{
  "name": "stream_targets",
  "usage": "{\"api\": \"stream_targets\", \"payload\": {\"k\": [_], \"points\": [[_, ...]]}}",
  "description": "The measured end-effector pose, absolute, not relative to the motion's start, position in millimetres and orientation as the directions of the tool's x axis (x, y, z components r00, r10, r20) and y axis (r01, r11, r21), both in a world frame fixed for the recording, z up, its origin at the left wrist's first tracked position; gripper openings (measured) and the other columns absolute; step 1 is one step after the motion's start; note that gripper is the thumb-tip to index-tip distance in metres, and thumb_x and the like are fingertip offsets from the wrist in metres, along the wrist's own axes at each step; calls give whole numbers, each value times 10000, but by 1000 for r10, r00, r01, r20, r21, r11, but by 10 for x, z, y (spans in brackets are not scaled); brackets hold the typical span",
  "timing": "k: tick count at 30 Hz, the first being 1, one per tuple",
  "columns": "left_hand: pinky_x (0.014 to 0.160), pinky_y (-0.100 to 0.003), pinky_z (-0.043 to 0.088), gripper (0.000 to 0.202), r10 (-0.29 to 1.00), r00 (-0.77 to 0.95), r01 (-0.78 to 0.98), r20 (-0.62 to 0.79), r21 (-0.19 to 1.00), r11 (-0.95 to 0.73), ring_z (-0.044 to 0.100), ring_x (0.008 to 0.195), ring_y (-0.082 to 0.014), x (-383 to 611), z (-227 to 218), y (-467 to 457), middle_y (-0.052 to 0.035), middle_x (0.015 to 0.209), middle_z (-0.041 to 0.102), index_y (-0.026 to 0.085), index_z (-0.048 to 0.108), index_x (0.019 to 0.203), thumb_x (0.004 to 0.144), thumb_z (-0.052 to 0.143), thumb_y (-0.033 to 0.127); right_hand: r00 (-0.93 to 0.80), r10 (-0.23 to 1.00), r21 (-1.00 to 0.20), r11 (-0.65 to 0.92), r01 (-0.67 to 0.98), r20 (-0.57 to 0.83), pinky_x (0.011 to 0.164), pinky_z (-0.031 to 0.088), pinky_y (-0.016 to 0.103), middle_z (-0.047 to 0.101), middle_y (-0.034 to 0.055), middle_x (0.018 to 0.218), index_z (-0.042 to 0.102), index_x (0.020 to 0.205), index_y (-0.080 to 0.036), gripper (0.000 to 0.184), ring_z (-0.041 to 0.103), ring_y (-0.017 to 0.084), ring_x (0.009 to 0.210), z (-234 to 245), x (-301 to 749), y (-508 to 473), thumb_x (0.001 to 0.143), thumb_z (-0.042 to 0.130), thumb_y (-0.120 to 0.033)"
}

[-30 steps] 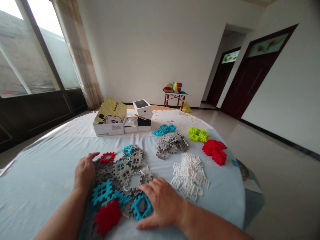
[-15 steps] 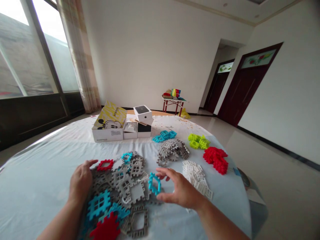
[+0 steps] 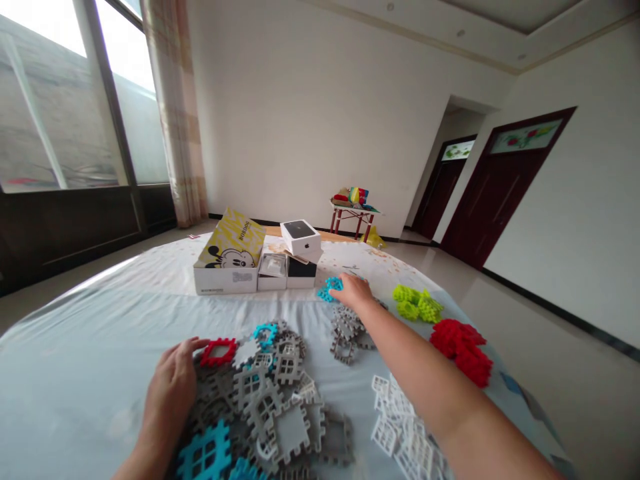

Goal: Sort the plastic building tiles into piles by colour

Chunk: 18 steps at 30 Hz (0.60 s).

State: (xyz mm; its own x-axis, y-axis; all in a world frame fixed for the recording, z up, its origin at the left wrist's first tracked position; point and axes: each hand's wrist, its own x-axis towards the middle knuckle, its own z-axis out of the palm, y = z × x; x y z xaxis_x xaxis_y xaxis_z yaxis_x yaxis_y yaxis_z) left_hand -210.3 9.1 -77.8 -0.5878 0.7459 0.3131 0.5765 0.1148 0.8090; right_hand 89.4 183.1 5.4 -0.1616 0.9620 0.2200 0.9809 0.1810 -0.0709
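On the left edge of a mixed pile of interlocking plastic building tiles, mostly grey (image 3: 290, 430), rests my left hand (image 3: 173, 380). Its fingers are stretched out, the fingertips beside a red frame tile (image 3: 219, 352). A blue window tile (image 3: 205, 453) lies at the near end of this pile. My right hand (image 3: 354, 292) reaches far forward to the small heap of blue tiles (image 3: 330, 289), fingers closed on a blue tile. The hand partly hides that heap, and where the held tile ends is hard to make out. Below my right forearm is a heap of dark grey tiles (image 3: 346, 327).
White window pieces (image 3: 400, 427) lie beneath my right forearm. Lime green tiles (image 3: 417, 303) and red tiles (image 3: 460, 347) form heaps on the right. A yellow cartoon box (image 3: 230, 257) and white boxes (image 3: 301, 237) stand at the back of the cloth-covered table (image 3: 75, 353).
My right hand has moved forward from the mixed pile to the blue heap, taking the blue frame tile along. My left hand stays beside the pile. The view has tilted up slightly.
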Motion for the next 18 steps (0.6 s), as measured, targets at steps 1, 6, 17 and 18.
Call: {"api": "stream_targets", "payload": {"k": [1,6,17,18], "points": [[983,-409,373,492,746,-588,574,314,811,111,513,1068,-257,-2109,-793,97,-126,1040,597,182,635,794,761,229,458,-142,968,-43,154,987,208,873,367,364,627,101,1078,566,1089,-203,415,537,253,1051,35,842,1915,767,526,-463],[994,-401,363,485,742,-593,561,312,822,102,510,1073,-252,-2112,-827,117,-113,1045,593,193,628,775,761,238,480,-121,976,-8,125,992,183,883,327,430,614,142,1082,572,1056,-165,494,505,304,1076,-64,751,2164,746,520,-546],[987,-403,375,490,733,-605,549,313,830,99,523,1048,-246,-2110,-861,136,-105,1018,608,203,632,770,772,240,496,-79,994,34,77,996,76,899,305,469,602,164,1104,586,1078,-150,655,471,335,1111,-235,693,2298,623,611,-620],[984,-393,381,488,730,-607,552,314,827,104,527,1047,-244,-2106,-858,135,-101,1016,610,207,633,761,769,241,497,-81,994,35,79,996,76,897,307,470,604,159,1102,596,1065,-156,636,471,336,1109,-235,685,2302,620,619,-609]]}}
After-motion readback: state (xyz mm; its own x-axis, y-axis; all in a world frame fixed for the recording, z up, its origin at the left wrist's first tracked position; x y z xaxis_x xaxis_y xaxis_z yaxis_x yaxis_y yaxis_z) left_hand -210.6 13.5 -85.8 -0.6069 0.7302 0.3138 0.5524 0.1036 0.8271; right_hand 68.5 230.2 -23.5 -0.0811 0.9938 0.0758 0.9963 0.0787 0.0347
